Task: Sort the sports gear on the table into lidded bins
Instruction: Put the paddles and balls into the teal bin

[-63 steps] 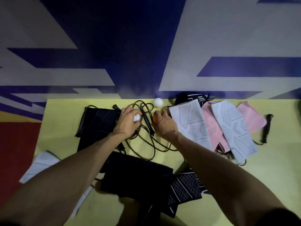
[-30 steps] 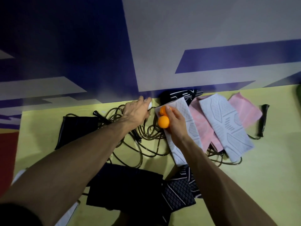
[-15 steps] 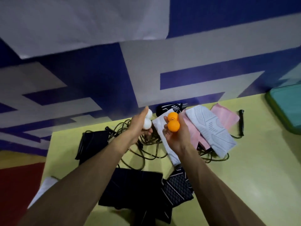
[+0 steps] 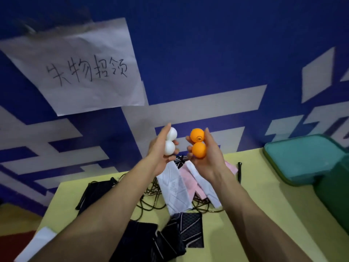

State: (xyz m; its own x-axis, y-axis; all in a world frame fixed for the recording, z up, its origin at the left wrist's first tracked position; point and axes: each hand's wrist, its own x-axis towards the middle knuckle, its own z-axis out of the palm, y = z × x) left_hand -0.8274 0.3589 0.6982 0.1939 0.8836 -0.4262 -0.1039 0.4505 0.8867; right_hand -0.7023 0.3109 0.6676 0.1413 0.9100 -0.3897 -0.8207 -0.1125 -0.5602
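While both of my hands are raised at the centre of the frame, a white paper sign [image 4: 81, 67] with handwritten characters hangs on the blue wall at upper left. Below it, at lower left, dark folded cloths [image 4: 143, 239] lie on the yellow table [image 4: 255, 233], with a black skipping rope [image 4: 151, 201] looped beside them.

My left hand [image 4: 158, 157], just left of centre, has its fingers curled round two white balls [image 4: 169, 147], stacked one above the other and touching. Just to its right, my right hand [image 4: 209, 159] grips two orange balls [image 4: 198, 150] the same way, fingers curled round them. The upper one bears a small dark logo. The hands are near each other but apart, held above the table.

Beneath them on the table lie white patterned bands [image 4: 175, 191] and pink bands [image 4: 188, 184], overlapping across the rope. At the right edge of the frame a green bin [image 4: 332, 195] stands on the table with its teal lid [image 4: 302, 157] on.
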